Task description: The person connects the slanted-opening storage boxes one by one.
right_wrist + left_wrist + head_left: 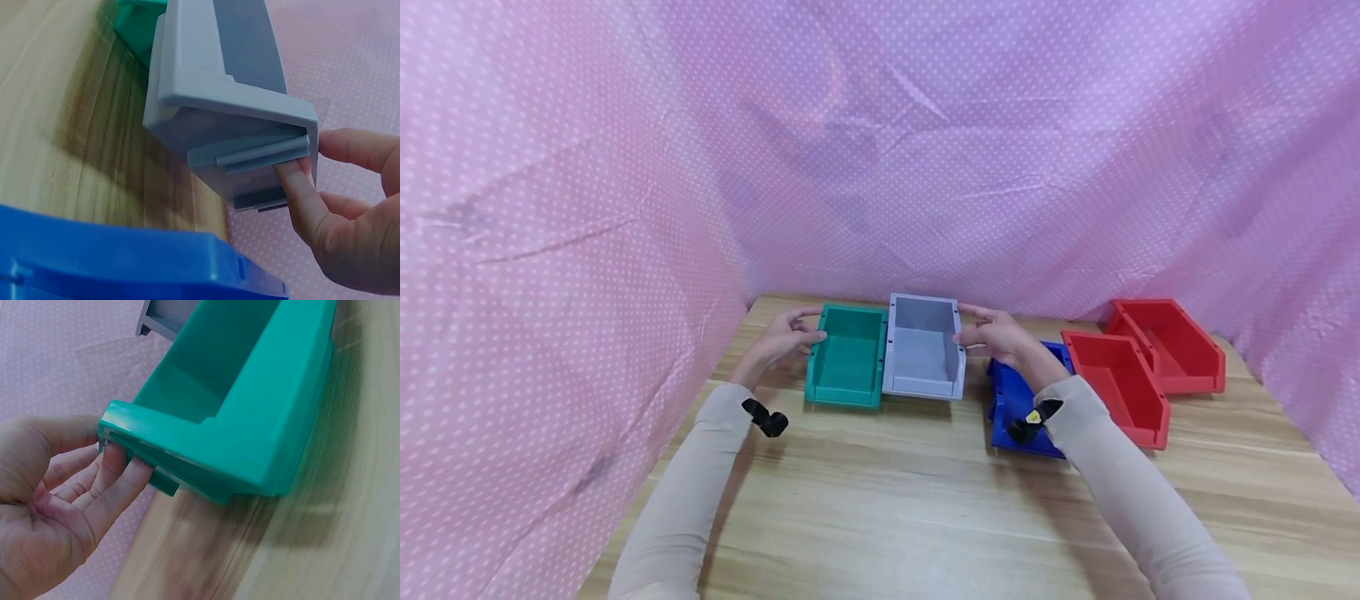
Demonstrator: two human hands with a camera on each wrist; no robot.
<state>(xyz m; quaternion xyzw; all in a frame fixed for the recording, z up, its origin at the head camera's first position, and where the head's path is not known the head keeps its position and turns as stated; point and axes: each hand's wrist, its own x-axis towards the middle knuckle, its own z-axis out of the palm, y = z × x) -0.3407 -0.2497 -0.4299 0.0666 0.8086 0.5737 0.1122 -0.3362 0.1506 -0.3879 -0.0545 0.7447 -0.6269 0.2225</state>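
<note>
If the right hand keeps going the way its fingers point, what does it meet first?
The grey bin: the right hand points left at its back corner and its fingers already touch it. Beyond it sits the green bin.

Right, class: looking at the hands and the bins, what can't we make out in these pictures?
- Blue bin: head view, inside hidden by the right forearm.
- Green bin: left wrist view, far end cut off by the frame edge.
- Table: left wrist view, grain blurred.
- Right hand: right wrist view, palm cut off.
</note>
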